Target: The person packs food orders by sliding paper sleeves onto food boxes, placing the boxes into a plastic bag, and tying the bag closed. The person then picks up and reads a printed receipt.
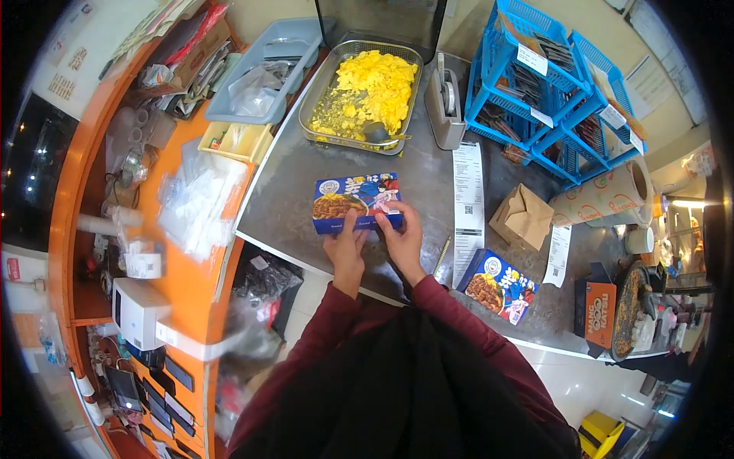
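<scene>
A blue printed food box (pixel 344 205) with pictures of noodles and cartoon figures lies before me on the dark counter (pixel 287 187). My left hand (pixel 348 256) grips its near edge, one finger pressed on the top face. At the box's right end, my right hand (pixel 403 243) has thumb and fingers closed around the corner. Further right lies a second blue food box (pixel 498 286) of the same print, touched by neither hand. A long paper receipt (pixel 468 203) runs along the counter near it, and a thin pen-like stick (pixel 442 256) lies beside my right wrist.
Behind the box stands a metal basket tray (pixel 307 115) of yellow crumbled food with a scoop (pixel 375 132). Blue plastic racks (pixel 562 145) with sachets, a brown paper bag (pixel 522 216) and a paper roll (pixel 604 195) stand right. Plastic bags (pixel 200 200) cover part of the orange shelf.
</scene>
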The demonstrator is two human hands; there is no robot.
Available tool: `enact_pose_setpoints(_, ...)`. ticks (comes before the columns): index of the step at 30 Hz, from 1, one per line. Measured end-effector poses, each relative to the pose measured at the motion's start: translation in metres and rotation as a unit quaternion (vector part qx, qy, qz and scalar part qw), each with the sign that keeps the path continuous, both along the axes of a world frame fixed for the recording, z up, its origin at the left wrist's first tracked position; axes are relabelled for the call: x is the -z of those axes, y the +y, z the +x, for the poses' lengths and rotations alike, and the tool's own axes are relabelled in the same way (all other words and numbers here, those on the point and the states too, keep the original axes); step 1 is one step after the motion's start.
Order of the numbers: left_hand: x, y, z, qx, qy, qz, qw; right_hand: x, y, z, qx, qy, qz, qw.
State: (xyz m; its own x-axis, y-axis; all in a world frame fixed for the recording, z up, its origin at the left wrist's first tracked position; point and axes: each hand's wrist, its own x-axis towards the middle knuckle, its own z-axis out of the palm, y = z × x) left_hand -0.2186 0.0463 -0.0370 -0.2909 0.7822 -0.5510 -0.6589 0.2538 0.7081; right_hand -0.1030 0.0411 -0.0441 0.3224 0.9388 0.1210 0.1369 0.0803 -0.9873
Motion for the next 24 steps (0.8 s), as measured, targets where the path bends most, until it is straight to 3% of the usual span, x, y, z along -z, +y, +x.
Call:
enact_pose_setpoints(5,-0.008,0.002,-0.005,0.017,0.018,0.039,0.999,0.009,0.009,0.005,0.037,-0.060,0.026,0.997)
enact_pose_setpoints(8,0.010,0.001,-0.005,0.023,0.053,0.097,0.994,-0.002,0.008,0.003,0.005,0.119,-0.039,0.992)
enact_pose_setpoints(14,0.032,0.003,-0.002,-0.008,0.144,0.150,0.978,-0.001,0.006,0.002,0.002,0.115,-0.007,0.993)
enact_pose_setpoints(20,0.048,0.002,-0.004,-0.002,0.143,0.149,0.978,-0.009,0.007,0.004,-0.012,0.121,-0.022,0.992)
enact_pose_setpoints(24,0.037,-0.004,-0.001,-0.012,0.085,0.146,0.986,-0.004,0.007,0.004,-0.013,0.094,-0.014,0.995)
